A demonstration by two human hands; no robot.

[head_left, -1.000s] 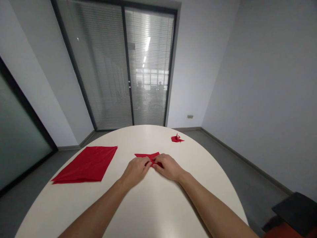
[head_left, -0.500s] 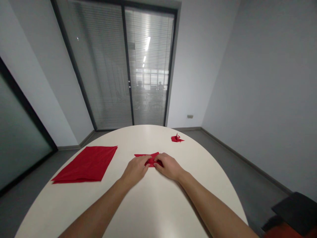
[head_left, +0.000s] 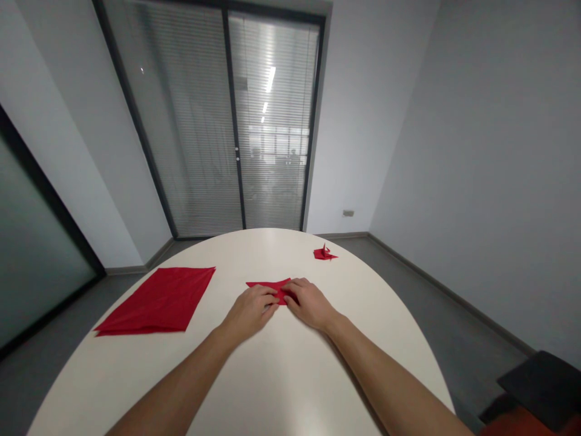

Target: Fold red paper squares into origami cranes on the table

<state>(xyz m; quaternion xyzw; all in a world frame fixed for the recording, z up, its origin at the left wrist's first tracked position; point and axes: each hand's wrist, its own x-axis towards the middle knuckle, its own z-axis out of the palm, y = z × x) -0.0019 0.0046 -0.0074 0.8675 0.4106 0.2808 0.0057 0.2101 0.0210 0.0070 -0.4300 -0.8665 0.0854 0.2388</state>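
A small piece of folded red paper lies on the table between my hands, its far corners showing beyond the fingers. My left hand is closed on the paper's left part, fingertips pressed to its surface and thumb at the near edge. From the other side my right hand grips the right part, fingers curled and thumb tucked toward them. Both hands cover much of the paper, so the finer folds are hidden.
A stack of red paper sheets lies on the left of the round white table. A folded red paper crane rests near the far right edge. A dark chair stands at the lower right, beyond the table.
My left fingers and thumb have shifted slightly on the paper, with the thumb now closer to the fingertips. The right hand has barely moved; the stack and crane are unchanged.
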